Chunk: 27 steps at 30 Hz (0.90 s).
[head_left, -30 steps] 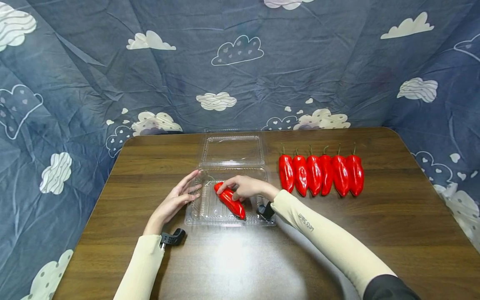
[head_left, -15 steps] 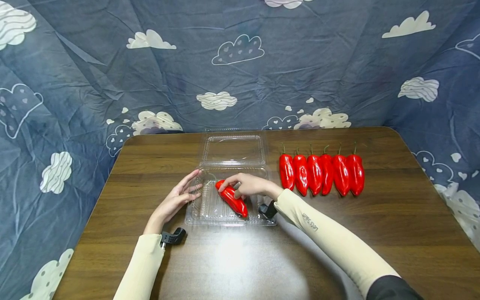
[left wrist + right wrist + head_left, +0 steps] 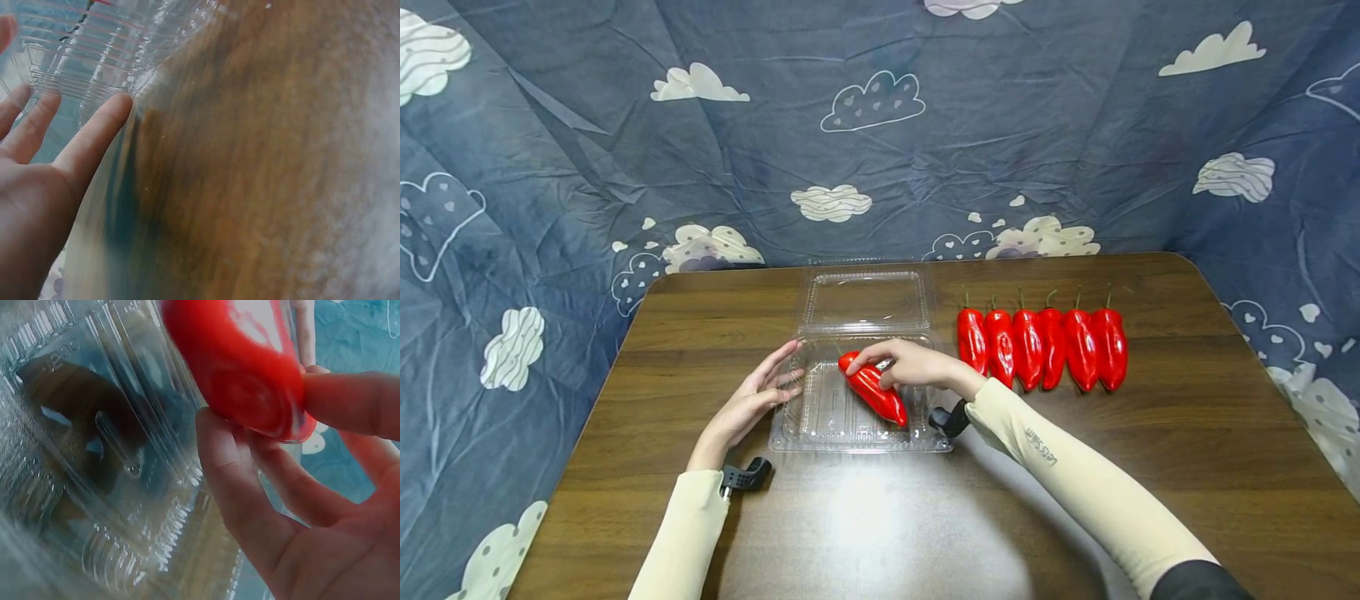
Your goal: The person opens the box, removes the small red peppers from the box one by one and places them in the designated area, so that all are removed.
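My right hand (image 3: 904, 364) pinches a glossy red pepper (image 3: 877, 392) over the base of a clear plastic clamshell box (image 3: 827, 437). The pepper slants, its stem end up and left, its tip down and right. In the right wrist view thumb and fingers press on opposite sides of the pepper (image 3: 244, 369); whether it touches the box floor I cannot tell. My left hand (image 3: 748, 406) keeps its fingers spread and fairly straight against the box's left wall. The left wrist view has those fingertips (image 3: 115, 106) at the ridged clear plastic (image 3: 94, 69).
The transparent lid (image 3: 865, 300) lies folded back behind the base. A row of several red peppers (image 3: 1028, 350), stems away from me, lies right of the box on the wooden table (image 3: 700, 317). A blue cloud-print cloth (image 3: 880, 167) hangs behind the table.
My right hand has shifted right and slightly away from me with the pepper, from the middle of the box base toward its right side. The left hand stays in place.
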Each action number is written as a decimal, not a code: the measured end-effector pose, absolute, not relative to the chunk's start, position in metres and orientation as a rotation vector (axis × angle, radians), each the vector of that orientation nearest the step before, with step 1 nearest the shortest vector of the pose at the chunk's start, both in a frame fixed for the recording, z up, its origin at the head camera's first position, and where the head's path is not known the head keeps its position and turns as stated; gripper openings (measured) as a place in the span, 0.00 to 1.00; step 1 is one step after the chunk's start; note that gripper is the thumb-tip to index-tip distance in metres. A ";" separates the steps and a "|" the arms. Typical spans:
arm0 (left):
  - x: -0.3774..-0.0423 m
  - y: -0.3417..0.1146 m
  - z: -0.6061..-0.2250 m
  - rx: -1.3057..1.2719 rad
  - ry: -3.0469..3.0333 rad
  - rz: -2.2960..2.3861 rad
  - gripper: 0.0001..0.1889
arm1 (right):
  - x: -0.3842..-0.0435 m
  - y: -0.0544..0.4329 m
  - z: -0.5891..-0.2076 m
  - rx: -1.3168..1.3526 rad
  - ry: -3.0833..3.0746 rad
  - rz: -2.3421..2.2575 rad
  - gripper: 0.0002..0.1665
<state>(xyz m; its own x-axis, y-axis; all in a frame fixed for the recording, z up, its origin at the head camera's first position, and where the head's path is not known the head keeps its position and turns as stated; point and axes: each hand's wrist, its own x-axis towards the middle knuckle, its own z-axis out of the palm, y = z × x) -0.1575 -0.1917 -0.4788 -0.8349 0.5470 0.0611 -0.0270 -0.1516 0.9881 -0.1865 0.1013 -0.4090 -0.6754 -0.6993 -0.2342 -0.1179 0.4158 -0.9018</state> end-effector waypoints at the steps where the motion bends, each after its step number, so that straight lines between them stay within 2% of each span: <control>1: -0.157 -0.192 -0.479 0.588 1.738 2.044 0.40 | -0.187 0.103 -0.409 -0.678 2.066 -1.267 0.30; 7: -0.156 -0.191 -0.477 0.585 1.738 2.047 0.40 | -0.186 0.111 -0.408 -0.625 2.052 -1.340 0.31; 27: -0.156 -0.191 -0.478 0.587 1.725 2.046 0.40 | -0.184 0.153 -0.397 -0.689 2.095 -1.463 0.28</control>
